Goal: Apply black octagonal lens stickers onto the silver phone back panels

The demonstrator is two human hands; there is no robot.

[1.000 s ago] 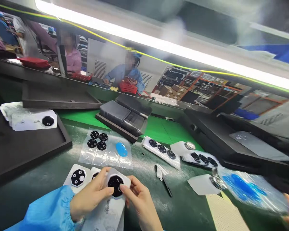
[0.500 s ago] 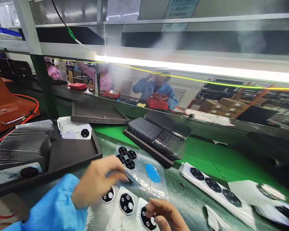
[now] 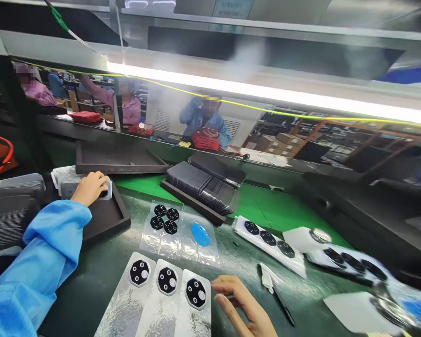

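Observation:
Three silver phone back covers (image 3: 167,299) lie side by side on the bench, each with a black octagonal camera plate near its top. Beside the rightmost one is my right hand (image 3: 243,306), thumb and fingers apart with nothing between them. My left hand (image 3: 90,188) reaches into the dark tray (image 3: 122,216) at the left. Its fingers curl over a cover (image 3: 108,191) on a small stack there, and the palm hides much of that piece. Ahead of the three covers, a clear sheet (image 3: 150,241) carries several black discs and a blue oval piece (image 3: 200,234).
Many thin plates (image 3: 10,206) fill the tray's left side. A black rack of dark sheets (image 3: 196,182) stands mid-bench. Rightward are a strip with black discs (image 3: 268,238), a white cloth with a dark pen-like tool (image 3: 282,304), and round metal-topped containers (image 3: 319,235). Co-workers (image 3: 208,119) sit beyond.
My left hand has moved left and away, from above the clear sheet to the stack in the tray. My right hand has come off the rightmost cover. The camera view has shifted to the right.

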